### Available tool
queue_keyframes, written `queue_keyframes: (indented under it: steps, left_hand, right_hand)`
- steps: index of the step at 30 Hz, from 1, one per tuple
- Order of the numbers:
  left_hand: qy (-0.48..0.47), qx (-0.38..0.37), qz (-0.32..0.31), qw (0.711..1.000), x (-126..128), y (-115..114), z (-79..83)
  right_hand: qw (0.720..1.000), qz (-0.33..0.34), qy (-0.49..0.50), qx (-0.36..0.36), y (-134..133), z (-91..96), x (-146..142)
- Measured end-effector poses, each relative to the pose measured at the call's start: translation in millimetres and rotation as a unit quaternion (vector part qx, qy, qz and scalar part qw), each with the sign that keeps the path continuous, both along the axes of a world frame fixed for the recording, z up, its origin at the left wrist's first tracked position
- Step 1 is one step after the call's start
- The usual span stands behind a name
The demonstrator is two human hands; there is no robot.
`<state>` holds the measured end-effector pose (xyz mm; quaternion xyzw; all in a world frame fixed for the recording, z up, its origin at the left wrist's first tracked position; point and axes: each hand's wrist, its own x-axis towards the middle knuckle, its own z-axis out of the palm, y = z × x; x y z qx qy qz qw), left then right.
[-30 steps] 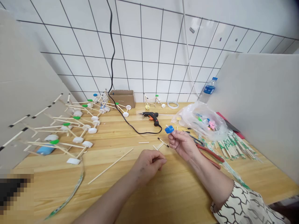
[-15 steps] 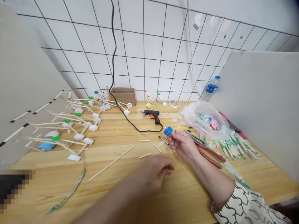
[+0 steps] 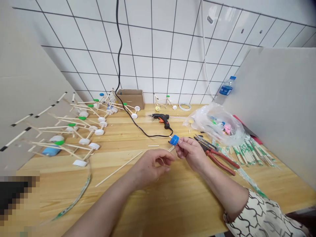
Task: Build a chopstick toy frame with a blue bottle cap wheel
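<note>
My right hand pinches a blue bottle cap between thumb and fingers, above the wooden table. A short pale stub pokes out of the cap's left side. Just to the left, my left hand is empty, its fingers loosely curved and apart from the thumb. Behind the hands, short cut sticks are partly hidden. A long thin stick lies left of my left hand. Beyond the cap rests a black glue gun with an orange trigger.
Stick-built models with white cap wheels crowd the left side. Red-handled pliers, small snips, wrapped sticks and a plastic bag of caps lie at right. A cardboard box and water bottle stand behind.
My left hand has lifted and turned, its fingers opening toward the cap. My right hand still holds the blue cap, slightly lower and further left. The view has shifted a little.
</note>
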<state>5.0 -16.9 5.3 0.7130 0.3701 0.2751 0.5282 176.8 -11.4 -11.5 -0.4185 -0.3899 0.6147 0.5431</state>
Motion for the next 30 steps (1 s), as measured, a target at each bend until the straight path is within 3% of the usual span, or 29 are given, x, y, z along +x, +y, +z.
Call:
queue_keyframes:
  steps: [4,8,15,18,23,30]
  left_hand:
    - [-0.014,-0.054,0.053,0.997,-10,6,7.1]
    - [-0.039,-0.025,0.136,0.990,-24,13,13.3]
    - [-0.075,0.019,0.196,0.978,-37,17,21.7]
    - [-0.107,0.006,0.165,0.980,-32,18,21.0]
    - [-0.104,-0.078,0.097,0.987,-19,19,10.6]
    - [-0.150,-0.082,0.077,0.982,-7,14,-6.9]
  right_hand:
    - [1.000,-0.006,-0.002,0.001,0,0.5,1]
    - [1.000,-0.003,-0.006,0.003,1,0.5,2]
    - [1.000,0.009,-0.013,0.002,-3,2.4,-1]
    - [1.000,0.026,-0.011,-0.012,-7,0.7,-5]
    - [0.999,0.047,0.002,-0.026,-12,-3.2,-12]
    - [0.998,0.060,-0.018,-0.008,-13,-3.3,-14]
